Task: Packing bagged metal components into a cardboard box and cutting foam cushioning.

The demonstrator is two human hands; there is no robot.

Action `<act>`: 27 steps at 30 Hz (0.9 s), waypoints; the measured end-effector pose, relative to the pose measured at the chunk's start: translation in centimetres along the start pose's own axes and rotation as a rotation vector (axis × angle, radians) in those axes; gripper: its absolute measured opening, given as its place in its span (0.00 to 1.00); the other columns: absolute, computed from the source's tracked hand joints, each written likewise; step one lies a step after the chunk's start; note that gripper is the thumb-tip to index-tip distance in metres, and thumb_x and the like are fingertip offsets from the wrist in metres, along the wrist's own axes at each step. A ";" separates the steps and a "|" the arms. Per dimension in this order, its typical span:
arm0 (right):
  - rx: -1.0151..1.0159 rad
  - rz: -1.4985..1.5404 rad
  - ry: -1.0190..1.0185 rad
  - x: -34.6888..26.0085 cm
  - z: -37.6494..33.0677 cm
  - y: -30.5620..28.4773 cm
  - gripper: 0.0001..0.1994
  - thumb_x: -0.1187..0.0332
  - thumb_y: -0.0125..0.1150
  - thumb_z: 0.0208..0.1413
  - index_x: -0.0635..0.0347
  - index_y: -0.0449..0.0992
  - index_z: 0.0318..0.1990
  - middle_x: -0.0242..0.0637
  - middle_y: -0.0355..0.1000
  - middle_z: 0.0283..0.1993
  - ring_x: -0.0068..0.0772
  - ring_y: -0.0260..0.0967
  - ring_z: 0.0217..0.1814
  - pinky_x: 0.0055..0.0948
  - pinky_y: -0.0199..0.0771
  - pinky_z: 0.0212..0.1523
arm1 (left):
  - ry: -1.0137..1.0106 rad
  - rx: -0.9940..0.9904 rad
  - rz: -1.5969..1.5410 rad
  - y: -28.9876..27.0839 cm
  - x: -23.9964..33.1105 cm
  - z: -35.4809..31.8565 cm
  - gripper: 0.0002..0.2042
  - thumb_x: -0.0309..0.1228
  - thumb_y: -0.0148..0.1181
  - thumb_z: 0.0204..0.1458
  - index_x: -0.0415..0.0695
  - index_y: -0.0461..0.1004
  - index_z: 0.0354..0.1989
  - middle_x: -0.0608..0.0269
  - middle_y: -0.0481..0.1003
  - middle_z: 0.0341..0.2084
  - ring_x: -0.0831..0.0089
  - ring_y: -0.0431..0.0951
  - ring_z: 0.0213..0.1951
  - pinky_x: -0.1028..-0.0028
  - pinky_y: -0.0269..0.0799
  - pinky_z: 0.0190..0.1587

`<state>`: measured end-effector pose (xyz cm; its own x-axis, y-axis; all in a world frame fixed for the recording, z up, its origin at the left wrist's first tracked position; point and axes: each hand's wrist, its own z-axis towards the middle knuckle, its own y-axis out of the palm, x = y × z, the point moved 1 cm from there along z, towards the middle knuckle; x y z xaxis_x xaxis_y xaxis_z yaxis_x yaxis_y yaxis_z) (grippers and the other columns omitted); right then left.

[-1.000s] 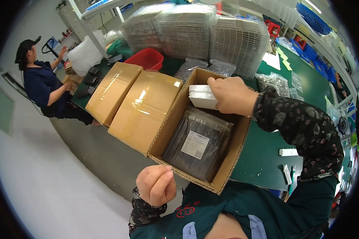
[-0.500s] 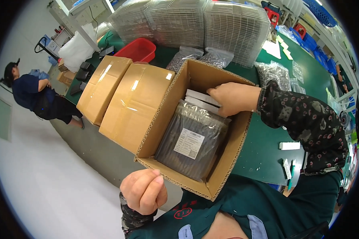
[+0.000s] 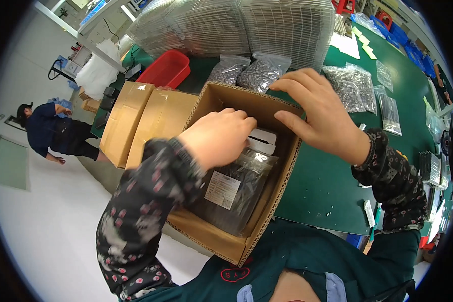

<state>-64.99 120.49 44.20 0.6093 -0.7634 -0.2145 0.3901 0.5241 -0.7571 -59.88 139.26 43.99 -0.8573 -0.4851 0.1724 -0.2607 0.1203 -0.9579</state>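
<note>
Left hand (image 3: 217, 137) reaches down into the open box (image 3: 282, 181) from its near-left side, back of hand up, fingers curled loosely with the tips at the white pack (image 3: 263, 141) inside the box's far end. Cannot tell if it grips the pack; fingertips are hidden behind the knuckles. Left forearm in a floral sleeve crosses the box's left wall, slightly motion-blurred.

Right hand (image 3: 321, 113) sits over the box's far-right corner, palm down, fingers spread and bent, thumb pointing into the box, index and middle fingers over the far rim. Open, holding nothing; whether it touches the rim is unclear. Right forearm runs off to the right of the box, same floral sleeve.

Inside the box: the white pack lies at the far end, a dark plastic bag (image 3: 236, 194) with a white label fills the near part, partly under the left wrist.

The box stands on the near edge of a green table (image 3: 327, 186). Left of the box, two sealed cartons (image 3: 146, 126) side by side. Behind the box, two bags of small grey parts (image 3: 249, 70), then stacks of clear trays (image 3: 246, 25). Behind-left of the box, a red bin (image 3: 168, 68). Right of the box, more parts bags (image 3: 355, 88). Far left of the box, another person (image 3: 53, 133) on the floor.
</note>
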 end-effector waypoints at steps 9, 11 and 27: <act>-0.183 0.386 0.403 1.3 -1.7 1.4 0.13 0.71 0.41 0.51 0.68 0.66 0.41 0.51 0.66 0.33 0.51 0.63 0.37 0.35 0.63 0.38 | -0.086 -0.360 -0.237 3.5 -2.1 6.4 0.22 0.49 0.40 0.53 0.48 0.69 0.47 0.56 0.70 0.45 0.59 0.69 0.48 0.64 0.60 0.52; -0.186 0.408 0.388 1.0 -1.5 1.2 0.13 0.72 0.40 0.51 0.68 0.66 0.41 0.51 0.65 0.34 0.51 0.63 0.37 0.35 0.63 0.38 | -0.079 -0.323 -0.321 3.4 -2.3 5.9 0.22 0.50 0.40 0.53 0.48 0.70 0.46 0.57 0.70 0.45 0.59 0.68 0.48 0.65 0.60 0.52; 0.003 0.528 0.524 3.3 -5.0 -3.3 0.21 0.56 0.38 0.60 0.64 0.63 0.50 0.39 0.68 0.41 0.28 0.64 0.44 0.26 0.64 0.42 | 0.308 -0.053 0.077 6.6 -3.2 3.6 0.11 0.35 0.41 0.52 0.47 0.67 0.40 0.56 0.67 0.42 0.55 0.67 0.46 0.59 0.65 0.46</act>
<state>-67.68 114.34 42.87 0.3073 -0.4893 -0.8162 0.1387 0.8716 -0.4703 -57.28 138.51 36.30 -0.9674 -0.1884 0.1692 -0.2057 0.1951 -0.9590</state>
